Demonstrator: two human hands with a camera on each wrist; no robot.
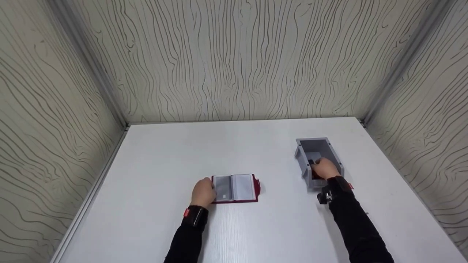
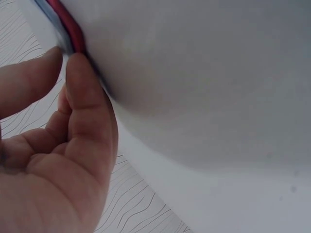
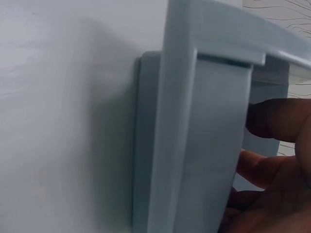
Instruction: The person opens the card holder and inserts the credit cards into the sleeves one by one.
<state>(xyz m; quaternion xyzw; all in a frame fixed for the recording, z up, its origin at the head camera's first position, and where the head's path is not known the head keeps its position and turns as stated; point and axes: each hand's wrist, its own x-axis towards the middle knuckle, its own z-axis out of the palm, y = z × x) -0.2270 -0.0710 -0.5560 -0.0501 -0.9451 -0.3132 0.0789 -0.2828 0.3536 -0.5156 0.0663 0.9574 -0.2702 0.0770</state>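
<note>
A red card holder (image 1: pixel 244 188) lies open on the table, its clear plastic sleeves facing up. My left hand (image 1: pixel 203 193) pinches its left edge; in the left wrist view the thumb (image 2: pixel 34 82) and index finger (image 2: pixel 85 80) meet at the red cover (image 2: pixel 73 34). To the right, my right hand (image 1: pixel 325 168) reaches into a grey plastic bin (image 1: pixel 301 160), fingers bent. Something dark with red (image 1: pixel 314 173) shows beside those fingers, and I cannot tell if they hold it. In the right wrist view the bin's wall (image 3: pixel 209 136) hides part of the fingers.
Both things are on a white table (image 1: pixel 164 153). Wood-grain patterned panels (image 1: pixel 234 62) rise behind it and on both sides, with grey metal posts (image 1: pixel 89 65) at the corners. Both wrists wear black bands with small cameras.
</note>
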